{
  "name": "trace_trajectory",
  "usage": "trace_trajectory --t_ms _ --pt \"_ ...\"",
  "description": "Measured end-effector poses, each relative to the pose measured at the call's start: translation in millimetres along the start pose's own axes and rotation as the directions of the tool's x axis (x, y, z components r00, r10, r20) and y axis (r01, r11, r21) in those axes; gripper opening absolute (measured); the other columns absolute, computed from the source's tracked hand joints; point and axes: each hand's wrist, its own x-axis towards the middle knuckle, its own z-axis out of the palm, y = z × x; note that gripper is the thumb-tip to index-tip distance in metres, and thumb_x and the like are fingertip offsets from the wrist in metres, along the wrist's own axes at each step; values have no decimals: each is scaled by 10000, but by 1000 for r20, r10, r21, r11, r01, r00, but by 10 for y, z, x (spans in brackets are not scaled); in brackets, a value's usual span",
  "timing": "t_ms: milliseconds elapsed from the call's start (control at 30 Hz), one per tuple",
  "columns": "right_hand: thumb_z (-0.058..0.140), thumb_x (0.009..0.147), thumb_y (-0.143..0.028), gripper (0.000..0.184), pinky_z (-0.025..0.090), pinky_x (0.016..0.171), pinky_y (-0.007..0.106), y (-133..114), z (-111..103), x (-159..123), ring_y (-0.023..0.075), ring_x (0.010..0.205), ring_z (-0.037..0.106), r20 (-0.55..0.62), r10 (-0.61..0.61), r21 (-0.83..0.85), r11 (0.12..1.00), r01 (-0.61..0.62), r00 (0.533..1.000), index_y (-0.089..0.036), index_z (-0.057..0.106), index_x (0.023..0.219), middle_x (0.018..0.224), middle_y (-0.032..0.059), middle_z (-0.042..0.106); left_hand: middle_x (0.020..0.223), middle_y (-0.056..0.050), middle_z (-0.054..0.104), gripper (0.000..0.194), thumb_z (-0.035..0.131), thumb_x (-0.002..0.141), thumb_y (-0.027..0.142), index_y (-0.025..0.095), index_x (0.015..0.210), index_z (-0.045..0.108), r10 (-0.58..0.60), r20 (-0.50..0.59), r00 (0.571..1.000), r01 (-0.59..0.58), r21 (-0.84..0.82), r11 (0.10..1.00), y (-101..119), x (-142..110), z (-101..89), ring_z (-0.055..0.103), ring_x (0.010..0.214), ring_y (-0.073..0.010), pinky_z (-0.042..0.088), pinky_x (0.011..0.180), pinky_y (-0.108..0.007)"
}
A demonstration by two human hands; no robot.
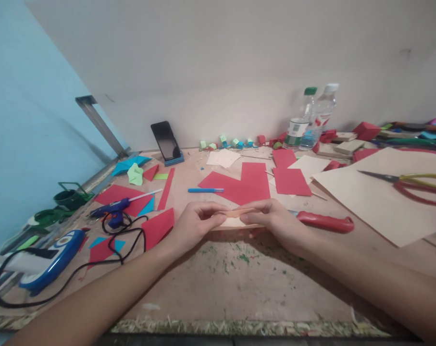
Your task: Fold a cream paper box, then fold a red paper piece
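Keeping both thumbs level suits this crease: the left hand (pixel 199 222) and right hand (pixel 275 221) pinch the cream paper (pixel 235 221), apparently part-folded, above the desk (pixel 218 288), left of the red-handled knife (pixel 324 221).

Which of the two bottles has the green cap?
The left bottle in the view, with the green-and-white label; the right bottle has a white cap.

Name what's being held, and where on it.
A small folded piece of pale paper: left hand pinches its left end, right hand its right end, both thumbs on the near face.
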Motion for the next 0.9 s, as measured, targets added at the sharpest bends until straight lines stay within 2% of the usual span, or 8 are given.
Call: trace_trajectory --t_ms 233,467,533,633,700,767,900 --pt "804 682 -288 195 571 653 290 -1 47 -19 159 696 636 -56 13 17 1000 -12 998 -199 866 843 774 45 747 864 -76 791 184 812 760 338 178 850 814 54 24 998 -55 41 998 44 -3 -27 688 794 -211 523 727 -306" --pt "791 696 -261 192 510 677 269 -21 37 -22 148 703 622 -77 -23 -93 996 16 997 -193 869 858 763 18 747 881 -52 741 194 732 867 357 172 901 777 15 54 998 -18 59 998 37 -31 4 634 776 -171 465 693 -270" --pt "820 702 -278 241 496 702 272 -26 31 -21 152 727 638 -77 -25 -113 993 16 997 -188 868 920 815 29 773 944 -63 744 211 737 854 357 171 950 762 9 42 999 -12 61 998 22 -27 -2 648 809 -184 467 689 -274" --pt "874 715 -365 444 507 734 286 -34 36 -30 172 789 673 -36 -15 -105 994 11 999 -195 835 1124 916 57 801 1095 -106 763 270 749 822 341 163 1024 755 32 17 999 -34 93 995 9 -13 -4 684 937 -233 500 734 -300" --pt "879 727 -419 521 524 748 294 -39 44 -36 196 861 697 -22 -36 -108 994 33 999 -199 809 1193 1017 81 809 1151 -125 767 306 756 805 333 156 1056 763 46 7 999 -46 107 993 5 -3 4 692 1000 -257 515 770 -318" --pt "858 747 -443 475 521 725 286 -38 49 -37 200 865 698 -40 -54 -126 991 48 998 -185 819 1144 1032 88 808 1136 -121 776 309 765 793 324 155 1052 774 37 -1 999 -36 106 994 3 1 18 698 1004 -259 521 806 -328" --pt "825 743 -425 326 472 657 276 -31 41 -25 169 718 634 -79 -83 -193 979 67 993 -141 833 904 809 59 764 988 -83 790 220 772 788 302 163 957 786 6 -8 1000 -5 150 989 7 -12 44 695 903 -228 501 791 -310"
